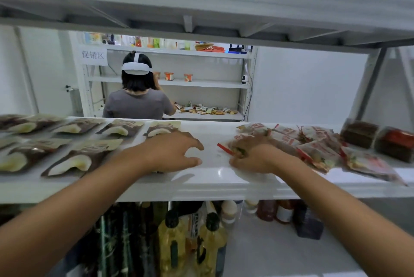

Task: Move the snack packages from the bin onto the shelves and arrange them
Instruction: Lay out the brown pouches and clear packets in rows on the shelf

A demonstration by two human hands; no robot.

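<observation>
Snack packets of red-and-white film (318, 151) lie in a loose heap on the right of the white metal shelf (212, 178), while brown pouches printed with a pale slice (74, 160) sit in two tidy rows on its left. You are at the arranging step: the goods in view are already on the shelf, and the bin is not in sight. Your right hand (255, 155) is curled over the leftmost packet of the heap (239, 151) and appears to grip it, though blur hides the fingertips. Your left hand (172, 153) grasps nothing, its fingers spread and loosely bent above the bare strip between the two groups, just beside the nearest brown pouch.

The next move likely calls for drawing that packet clear of the pile and laying it flat on the bare strip, square to the rows.

Two dark brown-red packs (376, 140) stand at the far right of the shelf. Yellow oil bottles (172, 245) and darker bottles fill the level below. Beyond, a person in a grey top (136, 104), back turned, works at another white shelving unit (201, 84) bearing a paper sign (93, 55).
</observation>
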